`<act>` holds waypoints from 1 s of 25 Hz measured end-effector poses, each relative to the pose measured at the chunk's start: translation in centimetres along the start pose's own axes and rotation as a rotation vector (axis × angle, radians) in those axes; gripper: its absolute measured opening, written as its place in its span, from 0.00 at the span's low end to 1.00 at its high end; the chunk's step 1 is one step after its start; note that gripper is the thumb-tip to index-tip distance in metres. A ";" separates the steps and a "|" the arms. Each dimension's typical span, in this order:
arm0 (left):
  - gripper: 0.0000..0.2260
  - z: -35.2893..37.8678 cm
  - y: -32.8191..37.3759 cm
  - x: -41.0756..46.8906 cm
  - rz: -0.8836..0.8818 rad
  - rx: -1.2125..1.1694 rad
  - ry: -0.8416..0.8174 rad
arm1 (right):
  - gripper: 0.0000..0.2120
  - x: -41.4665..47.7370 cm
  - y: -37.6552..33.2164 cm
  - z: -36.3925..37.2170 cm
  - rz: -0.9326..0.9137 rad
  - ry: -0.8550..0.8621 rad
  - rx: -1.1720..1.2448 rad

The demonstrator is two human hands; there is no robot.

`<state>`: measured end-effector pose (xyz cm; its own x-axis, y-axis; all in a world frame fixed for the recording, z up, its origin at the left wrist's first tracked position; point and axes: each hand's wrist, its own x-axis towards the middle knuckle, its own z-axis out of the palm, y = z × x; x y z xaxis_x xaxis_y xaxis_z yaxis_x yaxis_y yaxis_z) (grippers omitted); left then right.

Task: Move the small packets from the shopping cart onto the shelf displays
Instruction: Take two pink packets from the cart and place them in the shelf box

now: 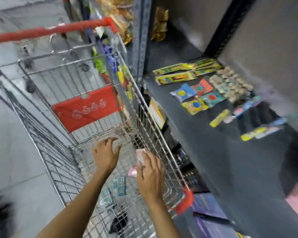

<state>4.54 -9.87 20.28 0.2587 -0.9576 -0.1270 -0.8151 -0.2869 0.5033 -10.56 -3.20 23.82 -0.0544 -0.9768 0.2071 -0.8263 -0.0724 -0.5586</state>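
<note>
Both my hands reach down into the wire shopping cart (41, 157). My left hand (105, 156) hovers over the cart floor with fingers spread and nothing in it. My right hand (150, 176) is beside the cart's right wall, its fingers touching a pink packet (140, 156); the blur hides whether it grips it. A second pink packet (132, 171) and a blue-green packet (120, 185) lie on the cart floor. On the dark shelf (187, 134) to the right lie several small colourful packets (199, 96) and yellow sticks (219, 117).
The cart has a red handle (46, 30) and a red child-seat flap (86, 107). Long yellow-green packs (175, 77) lie at the shelf's back. A dark upright post (142, 36) stands between cart and shelf. Grey floor lies to the left.
</note>
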 end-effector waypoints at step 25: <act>0.34 14.6 -13.6 6.3 -0.189 0.349 -0.249 | 0.13 0.5 10.3 20.8 -0.056 -0.505 -0.314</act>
<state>9.68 -12.38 0.16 0.3222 -0.8524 -0.4118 -0.9022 -0.4083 0.1392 -7.43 -8.67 1.45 0.2036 -0.9538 -0.2208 -0.9506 -0.1386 -0.2777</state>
